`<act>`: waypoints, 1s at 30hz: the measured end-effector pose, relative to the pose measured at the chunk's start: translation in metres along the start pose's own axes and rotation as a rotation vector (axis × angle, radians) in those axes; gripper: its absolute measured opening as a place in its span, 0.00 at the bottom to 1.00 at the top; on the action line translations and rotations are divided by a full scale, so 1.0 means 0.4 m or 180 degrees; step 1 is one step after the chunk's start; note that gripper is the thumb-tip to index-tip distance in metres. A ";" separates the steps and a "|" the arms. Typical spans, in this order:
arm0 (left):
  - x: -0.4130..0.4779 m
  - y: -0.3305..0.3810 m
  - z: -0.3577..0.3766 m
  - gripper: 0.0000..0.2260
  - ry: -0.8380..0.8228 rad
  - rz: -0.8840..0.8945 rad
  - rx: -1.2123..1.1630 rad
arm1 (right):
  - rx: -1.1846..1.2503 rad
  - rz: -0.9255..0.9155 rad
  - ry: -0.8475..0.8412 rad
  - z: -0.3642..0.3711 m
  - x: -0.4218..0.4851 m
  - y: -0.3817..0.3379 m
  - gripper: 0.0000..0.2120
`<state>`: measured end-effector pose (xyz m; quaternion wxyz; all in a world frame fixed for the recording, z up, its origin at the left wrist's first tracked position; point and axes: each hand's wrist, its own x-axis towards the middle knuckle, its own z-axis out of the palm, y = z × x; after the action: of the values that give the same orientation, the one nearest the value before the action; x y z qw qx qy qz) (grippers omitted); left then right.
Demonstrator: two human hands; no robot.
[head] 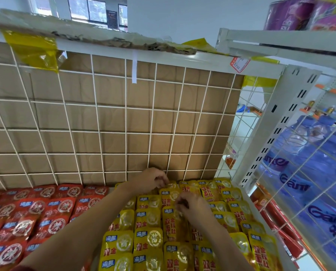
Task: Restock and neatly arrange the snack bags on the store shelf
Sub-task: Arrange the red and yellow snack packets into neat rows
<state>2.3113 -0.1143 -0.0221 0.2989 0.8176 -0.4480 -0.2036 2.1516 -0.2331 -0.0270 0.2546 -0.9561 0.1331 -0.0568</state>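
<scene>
Yellow snack bags (147, 218) lay flat in overlapping columns on the right half of the shelf (246, 193). Red snack bags (36, 212) filled the left half, with a narrow gap between the two blocks.

Our read was a straightening step. The stock looked mostly down, and the rows near the back looked less even than the front ones.

Our left hand (150, 179) reached to the back, just in front of the wire grid (125, 130). Its fingers (163, 181) were curled onto the top edge of a back-row bag (172, 185), pinching it as far as we could tell.

Our right hand (192, 207) sat nearer, knuckles up. Its fingers (180, 205) were curled and pinching the upper part of a mid-column bag (173, 225).

Both forearms came in from the bottom of the view and converged, the left extended further.

Our call on how to do it well:
- Slide the bags rather than lift them.
- Match each bag's overlap to its neighbours.
- Line the logos up along the column.
- Keep the column edge parallel to the gap beside the reds.
- Keep the forearms high, since they hung right over the front rows and could drag them.

Cardboard (112, 118) backed the grid. Wrapped water bottles (309, 173) sat beyond the side mesh on the right.
</scene>
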 end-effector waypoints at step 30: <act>-0.048 -0.037 0.023 0.10 -0.0181 0.0058 0.0245 | 0.0136 -0.0005 -0.0001 0.012 -0.013 0.010 0.04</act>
<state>2.3051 -0.0945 -0.0374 0.2561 0.8183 -0.4713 -0.2066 2.1464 -0.2326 -0.0333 0.2750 -0.9506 0.1312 -0.0597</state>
